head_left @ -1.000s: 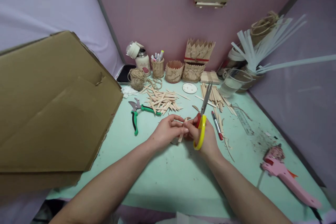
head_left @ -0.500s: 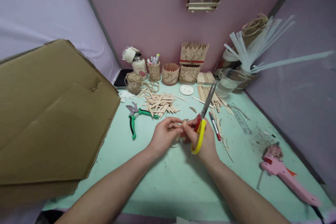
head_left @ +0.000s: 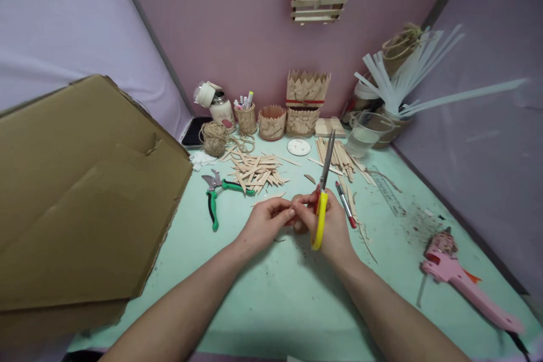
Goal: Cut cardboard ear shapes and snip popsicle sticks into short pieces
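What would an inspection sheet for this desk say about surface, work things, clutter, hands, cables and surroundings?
Surface: pale green tabletop, dark specks on the right.
Work things: scissors in the right hand; pile of wooden pieces beyond the left hand.
Clutter: green-handled pruners, marker, pink glue gun.
Hands: both hands' fingers seem to meet; anything between them is hidden.
Cables: dark cord at the glue gun's handle.
Surroundings: cardboard at left, wooden rack on the pink wall.

Red-and-yellow scissor handles (head_left: 321, 222), pink glue gun (head_left: 470, 292)
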Demonstrator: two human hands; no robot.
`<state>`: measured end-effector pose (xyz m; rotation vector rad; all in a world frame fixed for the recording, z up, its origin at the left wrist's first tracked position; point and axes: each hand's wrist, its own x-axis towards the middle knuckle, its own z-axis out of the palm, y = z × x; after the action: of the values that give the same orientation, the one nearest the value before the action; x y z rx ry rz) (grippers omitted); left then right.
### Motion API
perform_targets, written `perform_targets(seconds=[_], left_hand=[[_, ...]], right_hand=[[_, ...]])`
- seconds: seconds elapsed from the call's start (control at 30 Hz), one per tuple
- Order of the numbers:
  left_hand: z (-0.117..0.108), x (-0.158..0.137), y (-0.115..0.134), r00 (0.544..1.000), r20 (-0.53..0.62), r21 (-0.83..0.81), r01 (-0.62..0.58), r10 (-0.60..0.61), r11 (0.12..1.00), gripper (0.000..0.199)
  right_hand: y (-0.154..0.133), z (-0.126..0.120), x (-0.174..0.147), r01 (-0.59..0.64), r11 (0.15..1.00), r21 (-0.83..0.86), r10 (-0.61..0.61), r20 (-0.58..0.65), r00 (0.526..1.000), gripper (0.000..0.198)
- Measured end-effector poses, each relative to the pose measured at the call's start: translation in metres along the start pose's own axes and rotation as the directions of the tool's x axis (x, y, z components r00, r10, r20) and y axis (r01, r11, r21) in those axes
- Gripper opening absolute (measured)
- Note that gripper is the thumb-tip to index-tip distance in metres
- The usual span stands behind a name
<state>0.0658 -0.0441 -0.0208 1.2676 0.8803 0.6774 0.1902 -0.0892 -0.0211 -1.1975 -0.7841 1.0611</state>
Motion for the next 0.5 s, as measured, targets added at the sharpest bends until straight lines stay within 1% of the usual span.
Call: perform_targets(seconds=[0.07,0.13,0.23,0.3,0.37,0.43,0.5], left_hand=[[0.0,-0.001,0.001,1.0,-0.01,0.047,-0.004,0.005,0.999,0.015],[-0.002,-0.001,0.003,1.0,-0.017,0.081,-0.018,0.019,0.997,0.016],[-0.011,0.0,0.01,0.999,-0.023,0.111,-0.035,0.038,0.993,0.021],[-0.022,0.0,0.019,0.999,-0.043,0.112,-0.025,0.03,0.993,0.025],[-0.034,-0.001,0.029,0.997,-0.072,0.126,-0.025,0.035,0.992,0.026],[-0.044,-0.004,0.039,0.995,-0.077,0.158,-0.055,0.068,0.986,0.025],[-0.05,-0.007,0.046,0.992,-0.057,0.183,-0.099,0.111,0.978,0.025]], right_hand=[[0.0,0.001,-0.001,-0.003,1.0,0.006,0.003,-0.006,1.0,0.042],[-0.001,0.001,-0.001,0.001,1.0,-0.024,-0.001,-0.019,1.0,0.041],[-0.005,-0.004,-0.001,0.018,0.989,-0.147,-0.018,0.004,1.0,0.038],[-0.01,-0.01,-0.002,0.028,0.962,-0.27,-0.007,0.076,0.997,0.034],[-0.015,-0.016,-0.003,0.042,0.908,-0.417,0.036,0.178,0.983,0.032],[-0.019,-0.02,-0.006,0.07,0.838,-0.541,0.1,0.279,0.955,0.031],[-0.024,-0.021,-0.011,0.091,0.8,-0.593,0.161,0.357,0.92,0.032]])
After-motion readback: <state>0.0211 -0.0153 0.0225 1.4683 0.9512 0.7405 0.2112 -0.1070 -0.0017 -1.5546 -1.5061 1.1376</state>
